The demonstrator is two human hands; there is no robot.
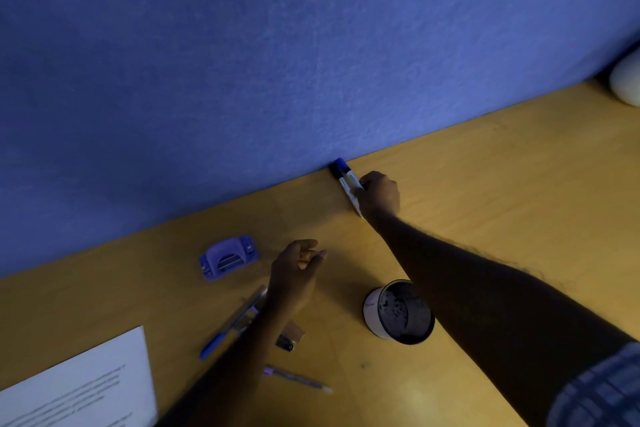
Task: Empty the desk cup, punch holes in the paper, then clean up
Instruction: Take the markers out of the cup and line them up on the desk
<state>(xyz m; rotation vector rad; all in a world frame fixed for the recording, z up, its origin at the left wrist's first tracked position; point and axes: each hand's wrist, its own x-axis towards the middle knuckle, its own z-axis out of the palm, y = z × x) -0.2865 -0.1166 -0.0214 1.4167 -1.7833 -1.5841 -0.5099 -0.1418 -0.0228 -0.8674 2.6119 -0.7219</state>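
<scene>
Wooden desk [485, 184], desk cup [372, 308] upright with the right forearm crossing its right edge. Left of the cup are loose pens [235, 319], a purple hole punch [228, 257] and, farther left, the paper [79, 388]. Right hand [379, 194] is beyond the cup at the blue partition [277, 62], fingers clamped on some markers [346, 180]; left hand [298, 274] hovers left of it, fingers loosely curled, empty.

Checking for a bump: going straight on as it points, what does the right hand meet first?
Probably the blue partition, right behind the markers that the right hand grips; depth unclear.
</scene>
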